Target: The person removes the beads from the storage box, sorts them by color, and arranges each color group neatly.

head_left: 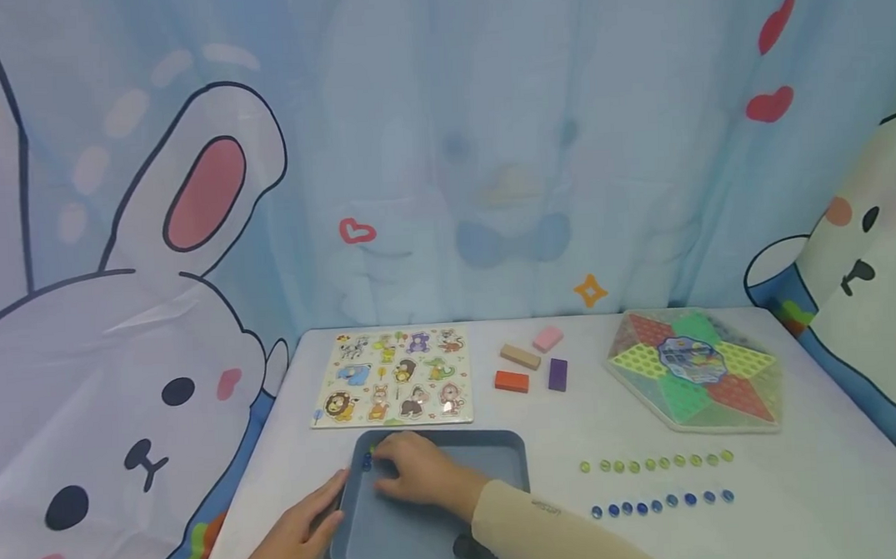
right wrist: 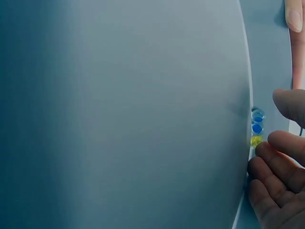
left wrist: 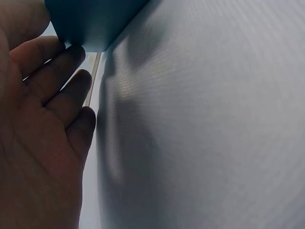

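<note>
My right hand (head_left: 419,468) reaches into the far left corner of a blue-grey tray (head_left: 399,540). In the right wrist view, its thumb and loosely bent fingers stand apart beside a yellow glass marble (right wrist: 256,140) and blue glass marbles (right wrist: 258,128) at the tray's wall. The fingers are right at the yellow marble, with nothing pinched between thumb and forefinger. My left hand (head_left: 294,536) lies along the tray's left side, fingers extended. In the left wrist view, its fingertips (left wrist: 76,52) are at the tray's outer wall.
Right of the tray lie a row of yellow-green marbles (head_left: 634,466) and a row of blue marbles (head_left: 641,509). Behind are an animal puzzle board (head_left: 382,403), several blocks (head_left: 512,382) and a hexagonal game board (head_left: 682,403). A dark round object (head_left: 466,549) overlaps the tray's near part.
</note>
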Demonstrator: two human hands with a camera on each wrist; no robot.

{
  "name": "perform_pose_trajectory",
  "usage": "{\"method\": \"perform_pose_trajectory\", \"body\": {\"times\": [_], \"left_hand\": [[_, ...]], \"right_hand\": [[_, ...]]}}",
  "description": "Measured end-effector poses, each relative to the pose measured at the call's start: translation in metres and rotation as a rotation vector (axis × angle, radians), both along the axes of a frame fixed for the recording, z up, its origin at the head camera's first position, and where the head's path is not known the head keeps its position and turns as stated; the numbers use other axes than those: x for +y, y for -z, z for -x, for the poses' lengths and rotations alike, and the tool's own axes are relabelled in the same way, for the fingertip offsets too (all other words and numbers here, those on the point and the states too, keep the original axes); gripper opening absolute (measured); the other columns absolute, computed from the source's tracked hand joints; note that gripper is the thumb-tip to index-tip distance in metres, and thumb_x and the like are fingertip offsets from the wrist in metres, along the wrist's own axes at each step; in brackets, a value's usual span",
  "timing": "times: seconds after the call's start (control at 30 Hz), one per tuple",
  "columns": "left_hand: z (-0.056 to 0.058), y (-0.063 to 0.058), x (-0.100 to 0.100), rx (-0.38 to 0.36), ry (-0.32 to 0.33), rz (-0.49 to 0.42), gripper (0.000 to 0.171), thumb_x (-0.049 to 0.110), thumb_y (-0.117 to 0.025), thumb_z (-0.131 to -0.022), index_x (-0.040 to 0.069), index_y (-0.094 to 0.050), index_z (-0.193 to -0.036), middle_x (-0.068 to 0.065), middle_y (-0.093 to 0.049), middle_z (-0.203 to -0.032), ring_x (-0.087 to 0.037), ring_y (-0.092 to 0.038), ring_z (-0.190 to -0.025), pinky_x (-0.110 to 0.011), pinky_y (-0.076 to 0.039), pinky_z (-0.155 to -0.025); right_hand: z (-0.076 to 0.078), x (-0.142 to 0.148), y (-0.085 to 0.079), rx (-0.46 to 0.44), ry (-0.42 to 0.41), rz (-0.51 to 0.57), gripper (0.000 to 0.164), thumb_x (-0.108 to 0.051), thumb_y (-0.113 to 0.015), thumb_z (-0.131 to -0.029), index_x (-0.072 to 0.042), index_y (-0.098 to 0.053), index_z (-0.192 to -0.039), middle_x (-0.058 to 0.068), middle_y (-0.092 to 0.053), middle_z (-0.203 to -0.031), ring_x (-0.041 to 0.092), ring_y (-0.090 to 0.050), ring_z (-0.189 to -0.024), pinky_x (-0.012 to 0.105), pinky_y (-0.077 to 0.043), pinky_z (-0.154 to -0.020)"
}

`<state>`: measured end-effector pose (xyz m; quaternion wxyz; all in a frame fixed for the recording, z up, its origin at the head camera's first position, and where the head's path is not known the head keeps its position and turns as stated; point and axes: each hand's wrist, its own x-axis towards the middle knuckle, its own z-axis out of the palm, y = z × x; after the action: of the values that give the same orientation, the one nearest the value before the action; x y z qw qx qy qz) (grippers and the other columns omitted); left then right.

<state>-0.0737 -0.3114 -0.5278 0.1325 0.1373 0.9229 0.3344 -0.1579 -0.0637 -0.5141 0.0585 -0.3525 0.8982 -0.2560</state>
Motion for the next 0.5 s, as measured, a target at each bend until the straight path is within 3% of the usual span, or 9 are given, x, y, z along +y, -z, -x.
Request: {"method": "perform_pose_trajectory", "body": {"times": [0.27,0.5], "left_hand": [[0.0,0.002,-0.001,0.014,-0.008,0.013,0.066,0.055,-0.047,-0.108,0.024,-0.034,-0.165,0.002,-0.037,-0.17,-0.028,-0.038,-0.155,-0.047,-0.04,-0.125],[0.0,0.004,-0.002,0.046,0.004,0.01,0.064,0.054,-0.046,-0.109,0.023,-0.035,-0.165,-0.002,-0.038,-0.169,-0.03,-0.039,-0.154,-0.046,-0.041,-0.125]], "right_hand": [[0.001,-0.012,0.009,0.054,0.001,0.044,0.037,-0.035,-0.086,-0.087,-0.019,-0.079,-0.119,-0.009,-0.076,-0.115,0.005,-0.066,-0.111,0.021,-0.056,-0.102],[-0.004,-0.021,0.014,0.102,0.02,0.042,0.027,-0.037,-0.09,-0.081,-0.025,-0.083,-0.105,-0.014,-0.063,-0.096,-0.001,-0.048,-0.089,0.011,-0.047,-0.077]]}}
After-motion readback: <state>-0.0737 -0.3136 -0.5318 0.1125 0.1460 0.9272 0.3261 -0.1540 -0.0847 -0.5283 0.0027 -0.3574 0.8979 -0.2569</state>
